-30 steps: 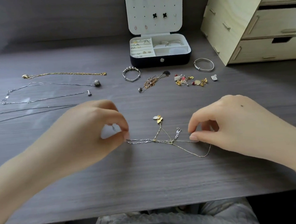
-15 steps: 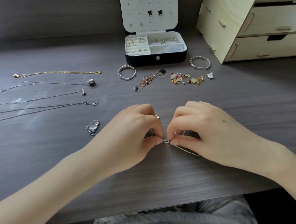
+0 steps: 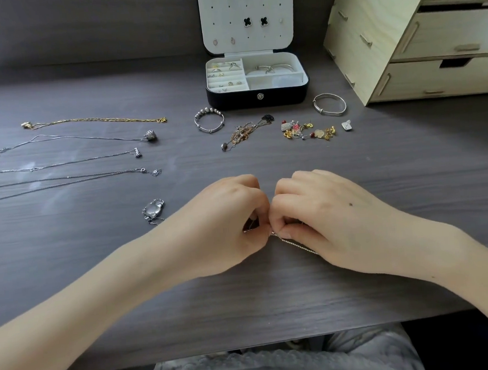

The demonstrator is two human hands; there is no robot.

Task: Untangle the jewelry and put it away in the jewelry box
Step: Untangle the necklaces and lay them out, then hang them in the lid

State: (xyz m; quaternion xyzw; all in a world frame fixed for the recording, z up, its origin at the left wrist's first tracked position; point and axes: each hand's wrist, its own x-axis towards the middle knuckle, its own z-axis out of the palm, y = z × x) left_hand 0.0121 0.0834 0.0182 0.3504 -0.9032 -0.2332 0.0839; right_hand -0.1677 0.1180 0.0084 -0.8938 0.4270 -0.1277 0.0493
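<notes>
Head view: left hand (image 3: 225,223) and right hand (image 3: 319,217) pinch the chain (image 3: 296,243) between them.

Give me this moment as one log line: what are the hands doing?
step: untangling | left hand: pinches chain | right hand: pinches chain | box: open, beyond hands

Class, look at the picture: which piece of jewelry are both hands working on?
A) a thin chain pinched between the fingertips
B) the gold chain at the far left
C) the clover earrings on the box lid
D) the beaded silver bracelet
A: the left hand and the right hand meet fingertip to fingertip and pinch the thin chain, which trails out under the right hand.
</notes>
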